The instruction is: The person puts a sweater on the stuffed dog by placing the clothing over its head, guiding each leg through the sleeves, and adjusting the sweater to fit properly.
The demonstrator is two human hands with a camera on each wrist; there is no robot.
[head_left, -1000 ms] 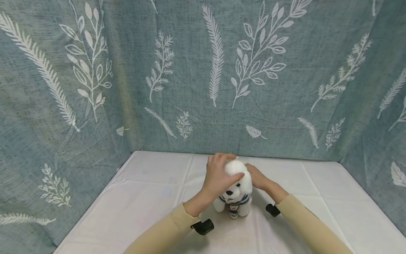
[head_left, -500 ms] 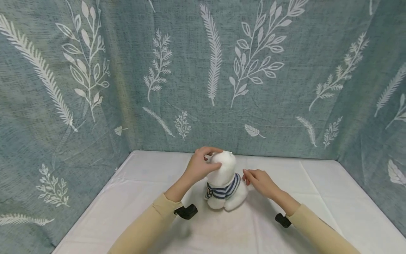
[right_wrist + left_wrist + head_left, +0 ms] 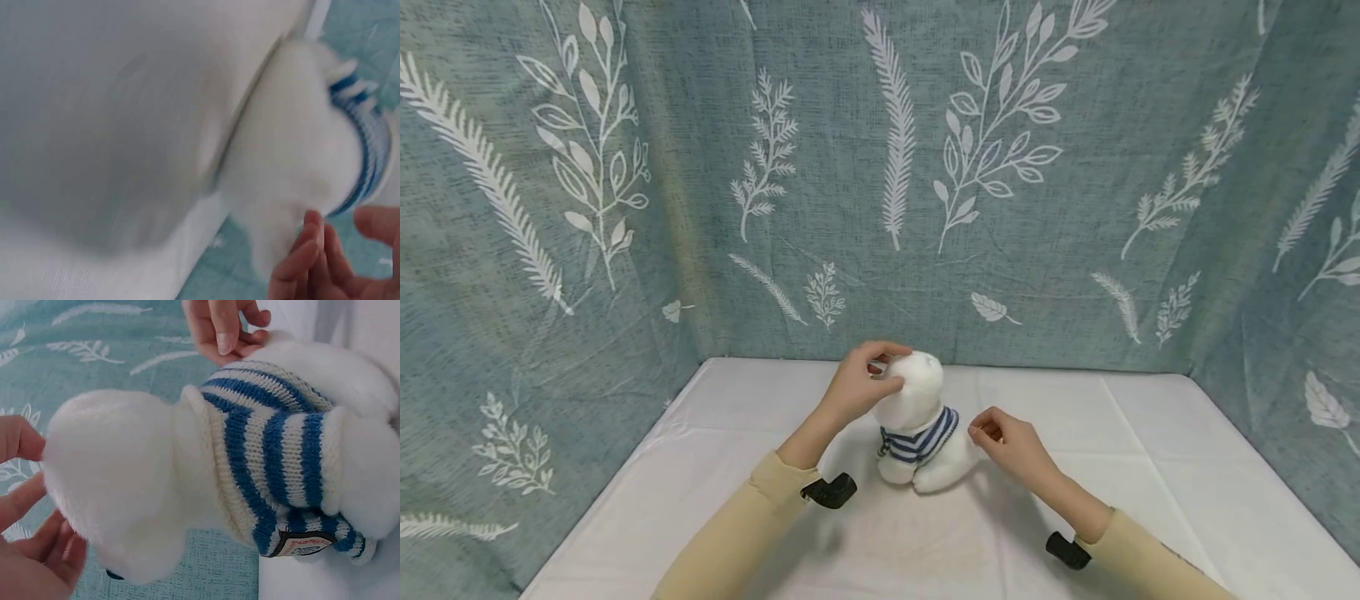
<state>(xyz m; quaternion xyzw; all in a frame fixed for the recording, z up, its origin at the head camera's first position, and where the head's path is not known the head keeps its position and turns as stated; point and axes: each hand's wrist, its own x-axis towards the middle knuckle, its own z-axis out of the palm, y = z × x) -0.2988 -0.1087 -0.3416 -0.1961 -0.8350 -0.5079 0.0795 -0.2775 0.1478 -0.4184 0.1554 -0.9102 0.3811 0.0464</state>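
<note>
A white plush dog (image 3: 917,385) in a blue-and-white striped knit sweater (image 3: 275,444) sits upright on the table, its face turned left. My left hand (image 3: 852,385) holds its head, fingertips on the far side and thumb on the near side. One dark eye (image 3: 115,574) shows low in the left wrist view. At the dog's rear, my right hand (image 3: 1013,443) touches the white fur with loosely bent fingers (image 3: 312,240). In the right wrist view its thumb (image 3: 375,222) stands apart from those fingers. Most of the dog's face is hidden in the head view.
A white cloth (image 3: 760,400) with fold creases covers the table. Blue-green curtains (image 3: 850,167) with white leaf prints stand behind and at both sides. A black wrist camera (image 3: 831,492) sits under the left wrist, another black camera (image 3: 1067,550) under the right.
The dog has turned from facing me to facing left and shifted a little left. My left hand moved left with its head; the right hand came out from behind it toward the front right.
</note>
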